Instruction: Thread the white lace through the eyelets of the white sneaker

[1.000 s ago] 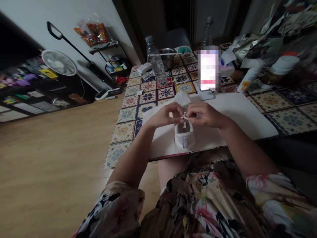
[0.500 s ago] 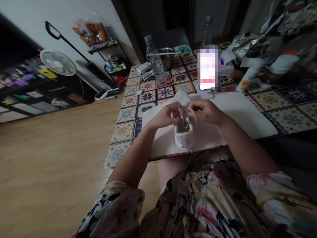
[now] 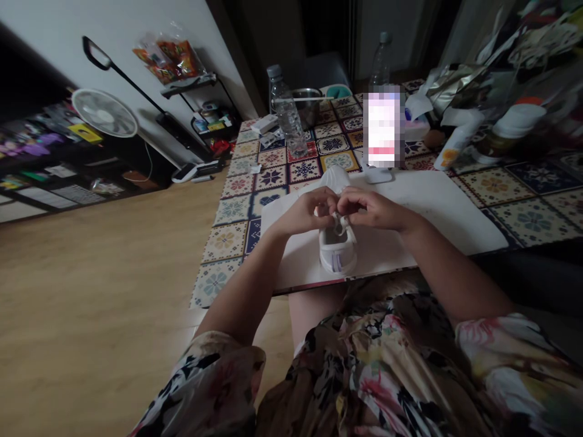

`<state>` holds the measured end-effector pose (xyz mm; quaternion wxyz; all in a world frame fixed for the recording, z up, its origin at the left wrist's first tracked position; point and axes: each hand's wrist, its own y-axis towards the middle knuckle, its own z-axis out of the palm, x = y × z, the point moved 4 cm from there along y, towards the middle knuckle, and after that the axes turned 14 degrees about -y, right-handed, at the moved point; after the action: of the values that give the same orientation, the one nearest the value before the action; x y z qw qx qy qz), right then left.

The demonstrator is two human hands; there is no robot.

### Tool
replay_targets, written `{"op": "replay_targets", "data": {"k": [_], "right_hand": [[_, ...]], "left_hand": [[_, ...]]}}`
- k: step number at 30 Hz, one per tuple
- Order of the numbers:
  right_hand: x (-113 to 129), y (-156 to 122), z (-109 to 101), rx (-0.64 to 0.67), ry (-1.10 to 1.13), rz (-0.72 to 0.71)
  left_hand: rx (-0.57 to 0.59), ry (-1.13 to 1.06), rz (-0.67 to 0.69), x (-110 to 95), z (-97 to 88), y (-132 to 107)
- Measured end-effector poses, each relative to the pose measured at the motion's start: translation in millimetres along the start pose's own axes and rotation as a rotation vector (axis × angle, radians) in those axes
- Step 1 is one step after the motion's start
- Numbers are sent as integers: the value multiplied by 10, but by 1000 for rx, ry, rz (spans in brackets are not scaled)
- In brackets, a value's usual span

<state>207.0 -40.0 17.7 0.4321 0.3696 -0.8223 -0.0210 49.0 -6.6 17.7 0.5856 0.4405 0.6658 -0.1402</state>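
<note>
A white sneaker (image 3: pixel 337 258) with a pale purple heel tab stands upright on a white sheet (image 3: pixel 296 261), its heel towards me. Over its opening, my left hand (image 3: pixel 307 210) pinches a white shoelace (image 3: pixel 339 226) between thumb and fingers. From the other side my right hand (image 3: pixel 374 208) is closed on the lace too, its fingertips almost meeting those of the left. The lace bends in a small loop above the opening. My hands cover the tongue and the eyelets; the white toe (image 3: pixel 334 177) shows beyond them.
Behind the sheet, a lit phone (image 3: pixel 381 124) rests on a stand (image 3: pixel 379 175). Clear plastic bottles (image 3: pixel 289 118), a metal pot (image 3: pixel 308 109), a white spray bottle (image 3: pixel 455 142) and a jar with an orange lid (image 3: pixel 512 130) stand on the patterned tablecloth (image 3: pixel 234 209).
My right hand has moved left and closer to my left hand. The lace loop that hung from its fingers on the right no longer shows. The shoe stays in place.
</note>
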Motion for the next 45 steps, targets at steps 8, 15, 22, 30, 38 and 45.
{"op": "replay_targets", "data": {"k": [8,15,22,30,38,45], "right_hand": [[-58,-1,22,25,87,49],[-49,-5,18,39,112,58],[-55,-8,19,38,158,83],[20,-28,6,90,390,112],[-35,-62,-167,-182,642,200],[-115,-131,-451,-447,484,11]], "left_hand": [[-12,-56,-26,35,-7,-5],[-21,-113,-52,79,-50,-10],[-74,-390,-106,150,-40,-18],[-136,-566,-138,116,-40,-9],[-444,-601,-6,63,-267,-61],[-709,-361,190,-121,-500,-157]]}}
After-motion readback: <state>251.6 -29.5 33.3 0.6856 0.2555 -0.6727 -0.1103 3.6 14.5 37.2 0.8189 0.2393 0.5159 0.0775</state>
